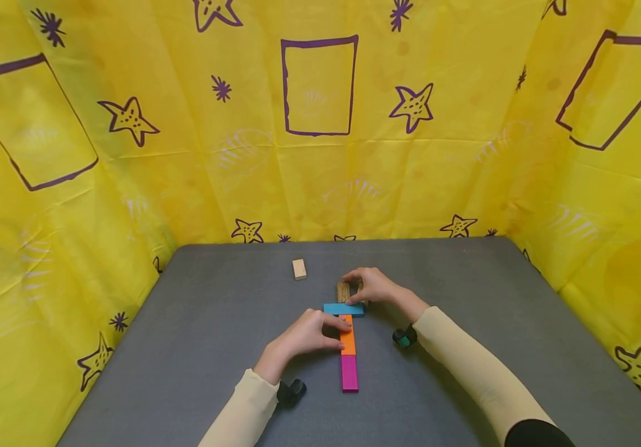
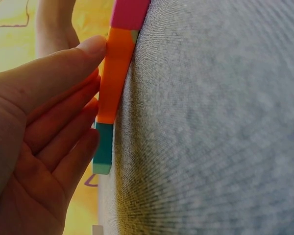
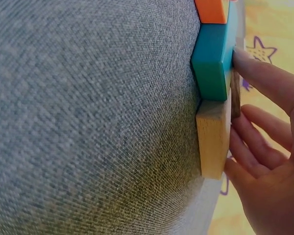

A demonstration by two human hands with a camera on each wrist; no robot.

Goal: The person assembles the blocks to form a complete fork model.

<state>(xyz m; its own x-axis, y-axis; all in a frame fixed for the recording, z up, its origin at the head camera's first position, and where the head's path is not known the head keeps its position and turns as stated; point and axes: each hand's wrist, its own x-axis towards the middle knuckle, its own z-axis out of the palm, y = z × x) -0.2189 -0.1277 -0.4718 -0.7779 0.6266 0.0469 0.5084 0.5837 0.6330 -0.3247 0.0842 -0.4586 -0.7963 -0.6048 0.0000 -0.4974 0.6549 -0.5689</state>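
Flat coloured blocks form a line on the dark table: a magenta block (image 1: 350, 375), an orange block (image 1: 348, 343) and, lying crosswise at the far end, a blue block (image 1: 333, 308). My left hand (image 1: 307, 333) touches the orange block with thumb and fingertips, fingers fairly straight. Beyond the blue block sits a brown wooden block (image 1: 343, 293). My right hand (image 1: 375, 287) reaches over this end, its thumb on the blue block and a finger at the brown one. A light wooden block (image 3: 213, 139) abuts the blue block beneath the right hand's other fingers; the head view mostly hides it.
Another light wooden block (image 1: 299, 269) lies apart, farther back and left of the line. Yellow cloth (image 1: 320, 186) with starfish drawings hangs behind the table and along both sides. Each wrist wears a dark strap-like device (image 1: 291, 392).
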